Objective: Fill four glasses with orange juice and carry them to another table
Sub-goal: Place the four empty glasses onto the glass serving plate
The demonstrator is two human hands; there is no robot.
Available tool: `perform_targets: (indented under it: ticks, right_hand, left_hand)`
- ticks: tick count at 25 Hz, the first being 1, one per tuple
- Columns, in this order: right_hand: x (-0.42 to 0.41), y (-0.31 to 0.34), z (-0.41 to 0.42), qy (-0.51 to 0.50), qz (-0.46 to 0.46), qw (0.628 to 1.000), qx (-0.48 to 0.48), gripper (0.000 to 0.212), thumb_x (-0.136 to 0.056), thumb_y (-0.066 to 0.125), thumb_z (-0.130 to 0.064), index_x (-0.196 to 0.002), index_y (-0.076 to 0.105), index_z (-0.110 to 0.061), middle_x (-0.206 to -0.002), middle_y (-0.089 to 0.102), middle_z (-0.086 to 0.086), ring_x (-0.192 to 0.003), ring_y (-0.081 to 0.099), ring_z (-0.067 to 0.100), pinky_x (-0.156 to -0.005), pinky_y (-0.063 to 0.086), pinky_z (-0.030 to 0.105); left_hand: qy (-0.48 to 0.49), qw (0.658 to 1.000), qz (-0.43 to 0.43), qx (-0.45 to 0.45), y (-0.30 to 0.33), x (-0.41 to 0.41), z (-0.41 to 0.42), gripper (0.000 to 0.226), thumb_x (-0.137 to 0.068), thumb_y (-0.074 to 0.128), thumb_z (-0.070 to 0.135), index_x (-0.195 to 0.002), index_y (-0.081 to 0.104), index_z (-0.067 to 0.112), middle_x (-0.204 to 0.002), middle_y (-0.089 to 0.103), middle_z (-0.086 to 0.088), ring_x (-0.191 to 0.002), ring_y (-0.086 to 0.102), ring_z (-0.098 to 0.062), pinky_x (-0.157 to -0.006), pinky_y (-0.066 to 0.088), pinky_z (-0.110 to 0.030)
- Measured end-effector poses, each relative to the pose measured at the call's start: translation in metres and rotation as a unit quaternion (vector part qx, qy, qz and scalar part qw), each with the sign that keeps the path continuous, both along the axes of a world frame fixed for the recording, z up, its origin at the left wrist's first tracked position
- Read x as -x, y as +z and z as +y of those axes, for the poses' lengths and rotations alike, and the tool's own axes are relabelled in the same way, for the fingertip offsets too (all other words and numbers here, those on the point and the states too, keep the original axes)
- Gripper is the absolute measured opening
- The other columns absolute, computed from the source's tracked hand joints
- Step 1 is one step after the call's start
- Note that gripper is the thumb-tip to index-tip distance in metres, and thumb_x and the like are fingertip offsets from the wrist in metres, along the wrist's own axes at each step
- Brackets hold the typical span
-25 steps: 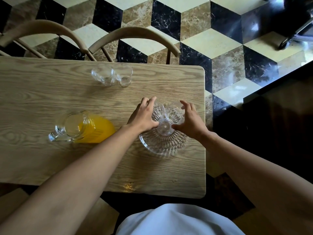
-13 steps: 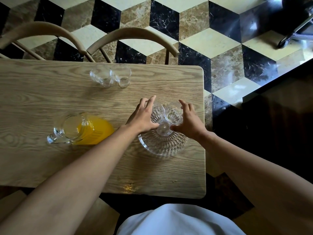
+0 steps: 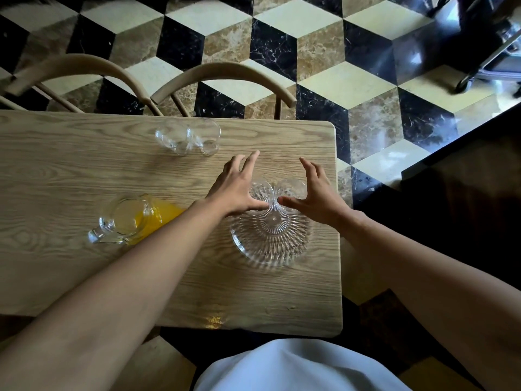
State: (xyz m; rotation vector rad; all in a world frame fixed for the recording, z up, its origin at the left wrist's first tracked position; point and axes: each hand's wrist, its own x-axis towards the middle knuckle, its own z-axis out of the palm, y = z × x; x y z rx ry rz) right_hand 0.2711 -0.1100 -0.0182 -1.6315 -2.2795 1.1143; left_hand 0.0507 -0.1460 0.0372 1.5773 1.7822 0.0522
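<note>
Left hand (image 3: 236, 190) and right hand (image 3: 315, 196) spread wide, flanking two empty glasses (image 3: 277, 190) on ribbed glass tray (image 3: 270, 246), frame centre, two more glasses (image 3: 187, 136) upper centre, juice pitcher (image 3: 135, 218) centre left on desk (image 3: 70, 170).

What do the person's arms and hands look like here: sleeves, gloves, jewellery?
Both forearms are bare up to the frame edge, with no sleeves in view. The left hand and right hand wear no gloves, and no rings, watch or bracelets are visible. A white garment covers the person's front at the bottom of the view.
</note>
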Motion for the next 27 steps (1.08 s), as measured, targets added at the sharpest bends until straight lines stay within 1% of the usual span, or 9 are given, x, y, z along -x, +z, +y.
perform_targets:
  ticks: [3,5,7,11,14,16,21,23,27]
  right_hand:
    - [0.013,0.015,0.016,0.012,-0.003,1.000,-0.013,0.122,-0.069,0.064,-0.083,-0.160,0.010,-0.022,-0.162,0.024,0.013,-0.146,0.033,0.035,-0.118,0.035,0.052]
    - [0.023,0.023,0.029,0.025,-0.006,0.999,-0.024,0.117,-0.073,0.066,-0.079,-0.160,0.012,-0.022,-0.163,0.023,0.012,-0.146,0.034,0.035,-0.117,0.036,0.052]
    - [0.037,0.030,0.043,0.040,-0.005,0.998,-0.037,0.111,-0.076,0.069,-0.073,-0.159,0.015,-0.023,-0.163,0.022,0.009,-0.144,0.035,0.033,-0.116,0.037,0.049]
    - [0.083,0.038,0.067,0.084,-0.005,0.995,-0.063,0.110,-0.075,0.075,-0.067,-0.158,0.019,-0.020,-0.162,0.023,0.007,-0.141,0.039,0.032,-0.112,0.040,0.048]
    - [0.121,0.038,0.076,0.104,-0.010,0.992,-0.065,0.112,-0.074,0.078,-0.064,-0.158,0.019,-0.020,-0.160,0.023,0.008,-0.141,0.039,0.034,-0.113,0.041,0.051]
    - [0.150,0.035,0.079,0.119,-0.014,0.991,-0.063,0.113,-0.073,0.080,-0.062,-0.158,0.020,-0.019,-0.160,0.024,0.010,-0.140,0.040,0.034,-0.113,0.042,0.053]
    - [0.206,0.017,0.093,0.136,-0.035,0.988,-0.061,0.114,-0.072,0.082,-0.058,-0.158,0.020,-0.018,-0.159,0.024,0.013,-0.142,0.038,0.035,-0.112,0.043,0.051]
    - [0.220,0.008,0.101,0.132,-0.044,0.988,-0.061,0.115,-0.072,0.084,-0.056,-0.158,0.019,-0.017,-0.159,0.023,0.013,-0.142,0.038,0.035,-0.112,0.043,0.051]
    - [0.243,-0.013,0.110,0.106,-0.061,0.991,-0.062,0.115,-0.072,0.087,-0.044,-0.159,0.017,-0.016,-0.159,0.023,0.014,-0.141,0.036,0.037,-0.112,0.042,0.050]
  left_hand:
    - [0.013,1.000,0.002,-0.007,0.021,0.009,0.010,0.130,-0.076,0.094,0.038,-0.169,0.004,0.029,-0.173,0.007,-0.012,-0.158,0.023,-0.035,-0.128,0.030,-0.050]
    - [0.012,1.000,0.022,-0.005,0.034,0.022,0.018,0.129,-0.076,0.092,0.042,-0.170,0.005,0.029,-0.174,0.006,-0.010,-0.160,0.019,-0.035,-0.129,0.027,-0.055]
    - [0.019,0.998,0.055,-0.008,0.047,0.045,0.027,0.127,-0.077,0.091,0.046,-0.170,0.006,0.028,-0.176,0.004,-0.011,-0.161,0.016,-0.037,-0.130,0.024,-0.057]
    - [0.047,0.989,0.136,-0.025,0.071,0.107,0.042,0.124,-0.077,0.090,0.050,-0.169,0.011,0.025,-0.175,0.007,-0.016,-0.162,0.013,-0.037,-0.131,0.021,-0.053]
    - [0.040,0.981,0.186,-0.032,0.080,0.141,0.050,0.122,-0.076,0.089,0.053,-0.168,0.014,0.025,-0.173,0.014,-0.015,-0.160,0.017,-0.037,-0.128,0.026,-0.056]
    - [0.045,0.979,0.196,-0.029,0.076,0.161,0.052,0.122,-0.075,0.090,0.052,-0.167,0.014,0.028,-0.171,0.015,-0.015,-0.158,0.020,-0.038,-0.125,0.032,-0.058]
    - [0.057,0.981,0.183,-0.006,0.043,0.206,0.057,0.124,-0.075,0.091,0.051,-0.168,0.013,0.027,-0.170,0.017,-0.015,-0.157,0.024,-0.038,-0.123,0.035,-0.057]
    - [0.051,0.982,0.179,0.001,0.027,0.223,0.062,0.126,-0.074,0.091,0.051,-0.168,0.009,0.028,-0.169,0.019,-0.015,-0.156,0.026,-0.036,-0.123,0.036,-0.054]
    - [0.027,0.984,0.177,0.015,-0.006,0.245,0.081,0.127,-0.073,0.093,0.049,-0.168,0.013,0.025,-0.172,0.017,-0.012,-0.156,0.026,-0.036,-0.123,0.036,-0.054]
